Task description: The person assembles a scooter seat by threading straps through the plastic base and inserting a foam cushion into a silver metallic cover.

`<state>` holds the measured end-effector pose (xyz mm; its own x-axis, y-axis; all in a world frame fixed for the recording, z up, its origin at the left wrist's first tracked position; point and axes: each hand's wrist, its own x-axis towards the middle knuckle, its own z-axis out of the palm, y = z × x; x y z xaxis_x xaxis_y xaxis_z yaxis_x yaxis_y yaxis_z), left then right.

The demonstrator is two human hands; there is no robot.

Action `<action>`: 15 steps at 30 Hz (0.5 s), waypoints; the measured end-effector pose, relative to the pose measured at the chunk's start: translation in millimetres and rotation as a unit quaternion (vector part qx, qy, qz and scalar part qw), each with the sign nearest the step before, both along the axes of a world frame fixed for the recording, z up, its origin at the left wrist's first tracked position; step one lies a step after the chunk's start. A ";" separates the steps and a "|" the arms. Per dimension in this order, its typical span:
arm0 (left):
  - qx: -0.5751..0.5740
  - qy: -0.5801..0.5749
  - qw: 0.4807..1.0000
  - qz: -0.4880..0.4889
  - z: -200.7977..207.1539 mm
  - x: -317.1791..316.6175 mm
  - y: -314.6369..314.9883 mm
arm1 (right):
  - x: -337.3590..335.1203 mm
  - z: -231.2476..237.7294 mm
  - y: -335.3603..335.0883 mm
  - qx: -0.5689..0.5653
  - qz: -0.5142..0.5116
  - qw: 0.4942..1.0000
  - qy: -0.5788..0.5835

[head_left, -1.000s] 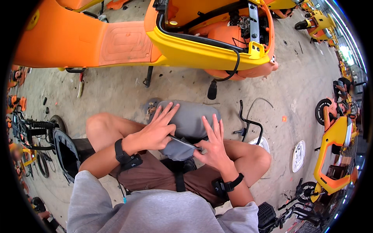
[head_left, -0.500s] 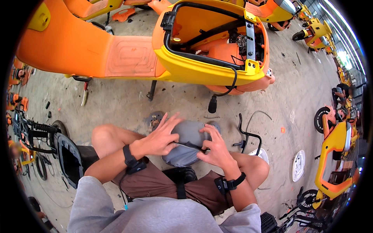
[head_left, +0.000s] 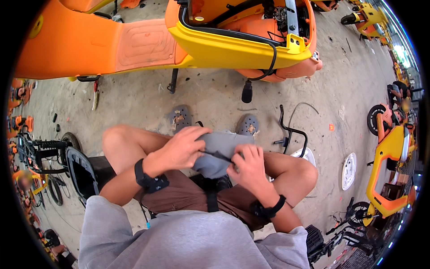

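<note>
A grey, soft-looking cover with a dark slit or fold across its middle is held above my lap, between my knees. My left hand pinches its left side, fingers curled over the edge. On the opposite side my right hand grips it with bent fingers and thumb close to the dark fold. Part of the cover lies hidden behind my fingers, and its exact kind is unclear. Just beyond it are my grey clogs on the concrete floor.
An orange and yellow scooter stands ahead, its cable ending in a black plug. To the right lie a bent black handlebar and a white oval plate. A black open box sits at my left.
My hands and the cover have tilted, so less of its face shows. My left fingers have curled down onto it. The view has shifted, with the scooter now higher in the picture.
</note>
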<state>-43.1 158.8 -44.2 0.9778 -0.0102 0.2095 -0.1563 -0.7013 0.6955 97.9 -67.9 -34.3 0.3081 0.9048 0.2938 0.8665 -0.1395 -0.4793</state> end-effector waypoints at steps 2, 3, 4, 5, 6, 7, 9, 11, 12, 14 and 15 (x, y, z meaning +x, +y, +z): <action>0.025 0.029 0.999 -0.022 5.5 -4.6 -8.0 | -15.3 -13.4 -15.4 -0.001 -0.016 1.000 0.014; 0.034 0.030 0.998 -0.036 3.6 -7.2 -10.9 | -16.6 -12.1 -19.3 0.007 -0.010 0.999 0.030; 0.046 0.020 0.998 -0.037 3.3 -9.9 -11.8 | -17.6 -10.7 -20.3 0.009 -0.004 0.999 0.032; 0.057 0.010 0.997 -0.040 4.2 -12.2 -12.0 | -18.6 -8.5 -20.2 0.012 0.001 0.999 0.035; 0.069 -0.003 0.997 -0.046 6.6 -10.1 -13.1 | -18.6 -5.9 -21.8 0.014 0.002 0.999 0.035; 0.066 0.002 0.996 -0.054 9.6 -7.3 -15.7 | -19.3 -3.9 -24.7 -0.007 0.004 0.999 0.045; 0.062 0.013 0.995 -0.081 6.4 -7.2 -15.6 | -21.5 0.7 -31.7 -0.050 0.004 0.997 0.066; 0.053 0.004 0.993 -0.102 3.7 -4.9 -14.3 | -19.9 2.9 -34.8 -0.070 0.022 0.994 0.084; 0.052 0.007 0.993 -0.103 4.0 -5.9 -15.3 | -20.3 3.3 -37.6 -0.081 0.031 0.992 0.097; 0.049 0.014 0.992 -0.112 5.3 -4.5 -15.1 | -21.2 0.2 -44.7 -0.130 0.034 0.989 0.066; 0.042 0.013 0.994 -0.103 5.0 -4.7 -16.9 | -19.7 -5.0 -50.7 -0.181 0.034 0.978 0.099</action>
